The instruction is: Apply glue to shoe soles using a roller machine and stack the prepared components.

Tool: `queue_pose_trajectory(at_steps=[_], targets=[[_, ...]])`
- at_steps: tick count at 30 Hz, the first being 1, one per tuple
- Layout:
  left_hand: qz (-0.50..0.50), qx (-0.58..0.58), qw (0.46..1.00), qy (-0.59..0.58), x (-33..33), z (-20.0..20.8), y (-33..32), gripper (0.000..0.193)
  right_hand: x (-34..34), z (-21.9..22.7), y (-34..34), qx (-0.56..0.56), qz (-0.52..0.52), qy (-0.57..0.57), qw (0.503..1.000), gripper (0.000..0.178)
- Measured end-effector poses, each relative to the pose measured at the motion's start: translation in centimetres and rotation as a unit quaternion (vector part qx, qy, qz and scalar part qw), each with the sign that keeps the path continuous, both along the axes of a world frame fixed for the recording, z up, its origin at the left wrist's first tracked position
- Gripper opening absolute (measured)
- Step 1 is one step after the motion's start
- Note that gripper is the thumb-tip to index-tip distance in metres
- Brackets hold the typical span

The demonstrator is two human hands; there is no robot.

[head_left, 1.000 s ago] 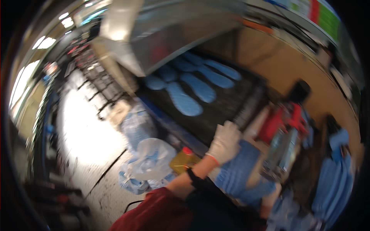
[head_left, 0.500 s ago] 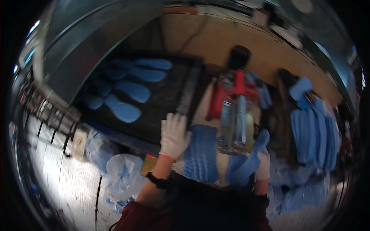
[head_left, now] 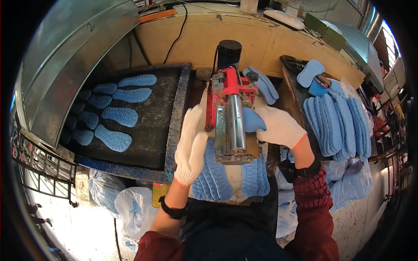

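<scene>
The dark conveyor tray fills your left side, carrying rows of blue soles out from under the metal hood. Dead centre stands the red roller machine, its steel roller upright in front of you. Off to your right a long fanned stack of blue insoles lies on the bench, well apart from the machine. Below the machine more soles fan out towards you. Your left hand, gloved white, hangs flat with fingers straight and loose, gripping nothing, just beside the machine's left edge. Your right hand is clenched round a blue insole, pressing it against the roller's right side.
</scene>
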State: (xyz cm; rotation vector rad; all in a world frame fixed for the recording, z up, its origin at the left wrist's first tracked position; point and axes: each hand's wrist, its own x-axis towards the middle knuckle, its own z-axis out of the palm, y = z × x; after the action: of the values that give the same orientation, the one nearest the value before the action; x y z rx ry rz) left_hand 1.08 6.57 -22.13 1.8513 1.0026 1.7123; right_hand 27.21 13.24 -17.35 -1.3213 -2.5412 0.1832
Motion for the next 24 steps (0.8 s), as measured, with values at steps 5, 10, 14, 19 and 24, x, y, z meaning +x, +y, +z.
queue_pose_trajectory(at_steps=[5,10,14,19,24], targets=[[-0.053,0.033,0.998,-0.021,2.1,1.4,3.8,0.051,-1.3,0.1,-0.6,0.162,0.052,0.103,0.98,0.059],[-0.049,0.028,0.998,0.03,1.6,-2.3,5.8,0.052,0.7,-3.6,-6.5,0.075,-0.162,0.543,0.82,0.026],[-0.072,-0.035,0.997,0.022,0.9,-5.8,5.6,0.055,0.5,-9.4,-9.7,-0.072,-0.247,0.591,0.764,0.035],[-0.096,-0.16,0.982,-0.033,0.0,-7.4,4.4,0.058,-1.3,-16.3,-10.9,-0.205,-0.26,0.47,0.818,0.027],[-0.122,-0.268,0.953,-0.072,-1.5,-7.9,2.0,0.062,-4.0,-20.8,-8.5,-0.266,-0.206,0.166,0.927,0.039]])
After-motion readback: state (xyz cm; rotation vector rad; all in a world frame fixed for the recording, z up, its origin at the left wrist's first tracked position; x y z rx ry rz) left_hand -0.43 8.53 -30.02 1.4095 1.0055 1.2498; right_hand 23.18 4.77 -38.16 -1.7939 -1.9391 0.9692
